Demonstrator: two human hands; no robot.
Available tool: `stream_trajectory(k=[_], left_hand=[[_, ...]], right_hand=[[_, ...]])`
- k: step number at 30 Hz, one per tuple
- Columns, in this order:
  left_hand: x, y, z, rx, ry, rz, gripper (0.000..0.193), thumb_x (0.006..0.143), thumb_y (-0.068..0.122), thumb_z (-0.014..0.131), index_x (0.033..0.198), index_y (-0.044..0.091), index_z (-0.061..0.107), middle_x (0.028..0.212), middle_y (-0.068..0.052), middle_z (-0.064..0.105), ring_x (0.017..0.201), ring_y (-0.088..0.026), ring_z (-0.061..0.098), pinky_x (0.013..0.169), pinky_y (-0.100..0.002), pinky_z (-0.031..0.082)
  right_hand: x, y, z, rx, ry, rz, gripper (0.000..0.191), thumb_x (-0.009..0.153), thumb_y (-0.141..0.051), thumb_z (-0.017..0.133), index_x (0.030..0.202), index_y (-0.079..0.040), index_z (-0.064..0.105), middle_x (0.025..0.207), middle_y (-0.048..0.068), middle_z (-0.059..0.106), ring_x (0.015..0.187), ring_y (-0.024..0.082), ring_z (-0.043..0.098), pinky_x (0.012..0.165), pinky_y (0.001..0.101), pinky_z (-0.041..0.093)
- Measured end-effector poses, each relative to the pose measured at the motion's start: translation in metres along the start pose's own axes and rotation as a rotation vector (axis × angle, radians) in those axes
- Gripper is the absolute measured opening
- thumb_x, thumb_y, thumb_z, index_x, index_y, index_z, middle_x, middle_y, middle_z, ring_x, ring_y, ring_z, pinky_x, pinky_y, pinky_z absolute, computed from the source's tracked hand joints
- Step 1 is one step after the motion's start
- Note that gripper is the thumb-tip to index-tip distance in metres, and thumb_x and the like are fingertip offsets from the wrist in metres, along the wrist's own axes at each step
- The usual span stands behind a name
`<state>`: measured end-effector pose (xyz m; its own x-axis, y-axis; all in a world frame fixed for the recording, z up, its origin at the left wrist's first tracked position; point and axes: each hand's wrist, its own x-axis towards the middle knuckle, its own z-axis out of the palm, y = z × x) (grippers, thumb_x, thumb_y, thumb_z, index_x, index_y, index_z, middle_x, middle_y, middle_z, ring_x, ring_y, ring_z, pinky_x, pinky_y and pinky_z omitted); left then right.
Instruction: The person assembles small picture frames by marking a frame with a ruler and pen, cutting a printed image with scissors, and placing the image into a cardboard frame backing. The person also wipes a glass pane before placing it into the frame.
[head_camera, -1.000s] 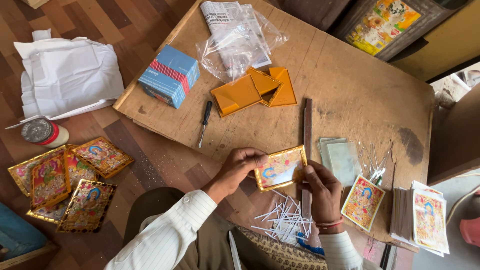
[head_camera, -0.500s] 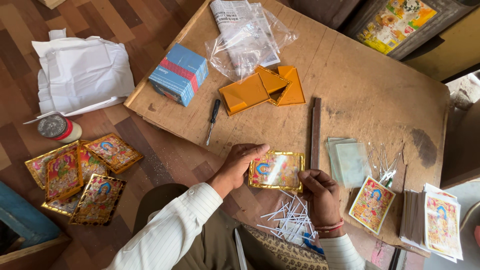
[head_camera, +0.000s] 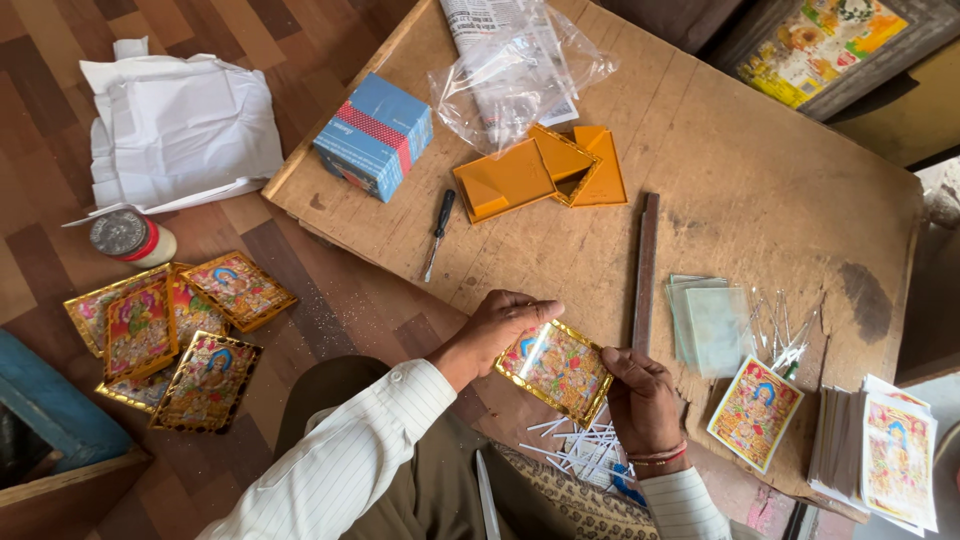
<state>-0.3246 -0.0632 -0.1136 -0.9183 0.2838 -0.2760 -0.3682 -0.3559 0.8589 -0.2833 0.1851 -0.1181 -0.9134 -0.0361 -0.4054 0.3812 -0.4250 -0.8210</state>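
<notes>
Both hands (head_camera: 500, 330) hold a gold-framed picture (head_camera: 556, 370) over the wooden board (head_camera: 760, 200).

The counter (head_camera: 760, 170) is bare wood, matt, scuffed and stained in spots. The little picture frame (head_camera: 556, 370) has a shiny gold foil-looking edge around a glossy colour print. The orange frame backs (head_camera: 510, 180) look like smooth plastic. The bag (head_camera: 520, 70) is clear crinkly plastic film. The glass panes (head_camera: 712, 320) look smooth, faintly green. The blue box (head_camera: 375, 135) is matt cardboard.

the gold-framed picture (head_camera: 556, 368) is partly covered by both hands' fingers, and the large framed picture (head_camera: 820, 45) is cut off by the top edge.
</notes>
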Motion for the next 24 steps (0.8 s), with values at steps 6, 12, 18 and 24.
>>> stream_trajectory(k=[6, 12, 18, 24], left_hand=[[0.001, 0.002, -0.006, -0.362, -0.093, -0.179, 0.052, 0.094, 0.051, 0.067, 0.105, 0.000, 0.066, 0.095, -0.009, 0.074, 0.086, -0.017, 0.074, 0.076, -0.033, 0.062], [-0.008, 0.004, -0.002, -0.512, -0.172, -0.158, 0.054, 0.099, 0.054, 0.058, 0.125, 0.008, 0.062, 0.108, -0.009, 0.070, 0.099, -0.020, 0.070, 0.083, -0.040, 0.061], [-0.040, 0.001, 0.010, -0.510, -0.229, -0.123, 0.062, 0.098, 0.058, 0.056, 0.125, 0.002, 0.061, 0.111, -0.012, 0.072, 0.101, -0.022, 0.072, 0.090, -0.040, 0.061], [-0.096, 0.000, 0.022, -0.213, -0.217, -0.007, 0.049, 0.104, 0.049, 0.065, 0.115, 0.001, 0.068, 0.098, -0.005, 0.068, 0.085, -0.013, 0.061, 0.070, -0.030, 0.046]], right_hand=[[-0.001, -0.002, 0.003, 0.153, 0.003, 0.114, 0.022, 0.103, -0.017, 0.060, 0.104, 0.003, 0.069, 0.103, 0.013, 0.075, 0.097, 0.022, 0.069, 0.092, 0.0387, 0.053], [-0.014, -0.010, 0.005, 0.218, 0.014, 0.247, 0.030, 0.104, -0.025, 0.051, 0.113, 0.000, 0.065, 0.108, 0.013, 0.075, 0.101, 0.025, 0.071, 0.094, 0.0443, 0.053], [-0.049, -0.011, 0.006, 0.265, -0.046, 0.281, 0.032, 0.104, -0.023, 0.051, 0.118, 0.002, 0.065, 0.111, 0.014, 0.074, 0.103, 0.025, 0.069, 0.094, 0.0432, 0.053], [-0.102, 0.001, 0.019, 0.174, -0.058, 0.259, 0.033, 0.096, -0.022, 0.049, 0.114, -0.001, 0.067, 0.104, 0.011, 0.077, 0.095, 0.023, 0.071, 0.085, 0.0410, 0.055]])
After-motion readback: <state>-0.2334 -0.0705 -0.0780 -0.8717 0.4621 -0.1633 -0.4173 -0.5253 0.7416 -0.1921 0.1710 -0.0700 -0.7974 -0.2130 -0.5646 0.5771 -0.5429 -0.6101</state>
